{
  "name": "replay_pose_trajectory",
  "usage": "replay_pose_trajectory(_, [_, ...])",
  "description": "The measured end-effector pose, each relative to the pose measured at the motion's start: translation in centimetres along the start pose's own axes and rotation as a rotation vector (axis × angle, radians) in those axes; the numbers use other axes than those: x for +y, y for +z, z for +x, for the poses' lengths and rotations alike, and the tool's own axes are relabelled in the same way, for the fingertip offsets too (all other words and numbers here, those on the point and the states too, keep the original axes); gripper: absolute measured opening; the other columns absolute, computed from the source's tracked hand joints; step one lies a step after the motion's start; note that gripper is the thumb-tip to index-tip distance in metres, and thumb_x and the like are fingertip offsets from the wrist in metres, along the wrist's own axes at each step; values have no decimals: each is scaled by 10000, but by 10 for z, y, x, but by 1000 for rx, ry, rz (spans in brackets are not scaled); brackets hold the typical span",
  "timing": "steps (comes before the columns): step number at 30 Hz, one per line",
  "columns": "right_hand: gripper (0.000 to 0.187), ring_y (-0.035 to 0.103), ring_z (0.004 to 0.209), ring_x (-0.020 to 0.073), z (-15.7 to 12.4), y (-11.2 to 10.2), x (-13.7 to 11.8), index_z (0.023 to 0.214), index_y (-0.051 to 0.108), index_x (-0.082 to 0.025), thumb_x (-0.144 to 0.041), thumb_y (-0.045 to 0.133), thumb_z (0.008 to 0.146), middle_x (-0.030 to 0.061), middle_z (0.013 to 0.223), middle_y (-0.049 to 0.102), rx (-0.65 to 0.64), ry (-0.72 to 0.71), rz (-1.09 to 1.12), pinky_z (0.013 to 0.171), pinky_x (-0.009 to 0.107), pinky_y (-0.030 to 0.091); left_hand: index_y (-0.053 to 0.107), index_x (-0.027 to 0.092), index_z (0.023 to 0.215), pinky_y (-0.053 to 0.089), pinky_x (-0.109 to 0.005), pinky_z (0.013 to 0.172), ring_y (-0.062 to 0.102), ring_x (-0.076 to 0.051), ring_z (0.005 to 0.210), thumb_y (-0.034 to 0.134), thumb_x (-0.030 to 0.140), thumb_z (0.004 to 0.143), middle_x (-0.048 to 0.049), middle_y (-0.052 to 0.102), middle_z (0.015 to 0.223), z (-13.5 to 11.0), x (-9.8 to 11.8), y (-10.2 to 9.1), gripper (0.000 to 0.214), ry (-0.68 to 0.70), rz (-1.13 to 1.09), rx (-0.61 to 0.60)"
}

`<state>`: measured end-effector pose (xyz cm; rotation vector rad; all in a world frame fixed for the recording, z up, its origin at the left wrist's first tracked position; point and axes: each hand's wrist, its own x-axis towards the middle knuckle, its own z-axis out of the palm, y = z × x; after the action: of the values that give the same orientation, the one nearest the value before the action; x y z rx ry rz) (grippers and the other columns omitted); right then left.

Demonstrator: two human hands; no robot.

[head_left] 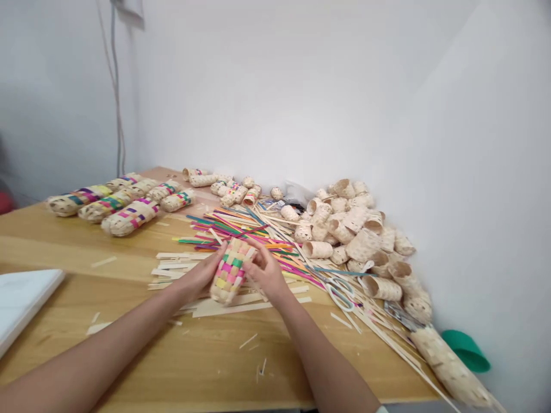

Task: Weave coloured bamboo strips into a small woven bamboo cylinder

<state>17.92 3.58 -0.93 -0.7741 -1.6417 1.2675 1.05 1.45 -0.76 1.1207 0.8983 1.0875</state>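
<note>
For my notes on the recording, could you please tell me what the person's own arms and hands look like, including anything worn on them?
Both forearms are bare, with no sleeves in view. The left hand and right hand wear no gloves, and I can make out no rings, watch or bracelet. At the bottom edge, a small pale patch beside the right arm may be clothing; it is too cropped to tell.

A: Centre of frame: which pattern?
B: Woven basket (230,271), checkered tan, pink, green, yellow.
A: Upper left?
B: Tan woven rolls (118,203) banded purple, green, pink.
A: Right half?
B: Plain beige tubes (357,235); green cup (467,350), lower right.
</note>
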Motion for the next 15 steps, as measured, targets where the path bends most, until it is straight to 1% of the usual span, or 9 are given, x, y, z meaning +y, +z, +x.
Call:
replay_pose_trajectory(3, [678, 650, 1059, 222, 3, -6, -5, 1316, 516, -249, -556, 705, 742, 65, 1141, 691, 134, 5, 98, 892, 345, 544, 707, 215, 1154, 531, -350, 652, 683, -271, 757, 557, 682, 782, -81, 759, 870, 6, 9, -16, 616, 237, 378, 149])
replay_pose_trajectory(5, [645, 647, 1034, 205, 6, -11, -7, 1290, 522, -245, -542, 700, 745, 63, 1168, 674, 215, 28, 137, 854, 313, 546, 730, 214, 1110, 521, -369, 734, 688, -298, 837, 564, 582, 814, -102, 758, 922, 9, 21, -36, 500, 324, 727, 329])
replay_pose_trajectory(6, [629, 648, 1002, 195, 7, -13, -7, 1270, 530, -244, -537, 703, 741, 58, 1162, 670, 236, 43, 151, 821, 296, 549, 737, 221, 1093, 509, -393, 792, 684, -324, 906, 575, 521, 822, -115, 758, 960, 10, 29, -49, 436, 326, 898, 416])
replay_pose_trajectory(8, [596, 645, 930, 173, 8, -15, -8, 1223, 554, -242, -528, 716, 726, 43, 1123, 668, 256, 66, 174, 758, 268, 548, 757, 240, 1006, 485, -436, 865, 671, -369, 992, 635, 398, 787, -121, 764, 926, 8, 45, -79, 297, 238, 1123, 547])
replay_pose_trajectory(10, [577, 633, 866, 153, 8, -15, -9, 1188, 570, -239, -516, 733, 709, 26, 1065, 666, 268, 63, 204, 711, 246, 541, 758, 233, 835, 477, -451, 902, 660, -388, 1046, 717, 316, 697, -106, 767, 884, 4, 59, -112, 166, 132, 1164, 617])
replay_pose_trajectory(11, [574, 625, 832, 142, 8, -15, -11, 1181, 573, -239, -512, 739, 703, 17, 1037, 662, 269, 56, 220, 690, 238, 537, 738, 218, 749, 478, -455, 909, 650, -389, 1077, 720, 295, 691, -93, 765, 851, 1, 64, -128, 98, 107, 1165, 635])
replay_pose_trajectory(12, [570, 617, 800, 132, 8, -15, -12, 1174, 575, -239, -508, 743, 700, 9, 1010, 657, 271, 47, 236, 671, 232, 533, 703, 202, 664, 478, -458, 914, 637, -385, 1110, 693, 296, 721, -80, 757, 808, -3, 68, -142, 111, 90, 1171, 649])
replay_pose_trajectory(14, [540, 599, 751, 117, 7, -16, -17, 1142, 583, -238, -511, 741, 704, -5, 958, 644, 280, 21, 256, 645, 223, 529, 621, 188, 561, 486, -446, 918, 629, -341, 1141, 591, 360, 819, -20, 722, 707, -11, 69, -166, 311, 59, 1187, 651])
replay_pose_trajectory(15, [517, 592, 736, 113, 7, -18, -19, 1119, 587, -238, -516, 738, 709, -11, 936, 639, 287, 5, 262, 637, 219, 528, 595, 179, 538, 496, -437, 906, 643, -329, 1116, 594, 384, 821, -8, 700, 651, -16, 66, -175, 349, 43, 1195, 647])
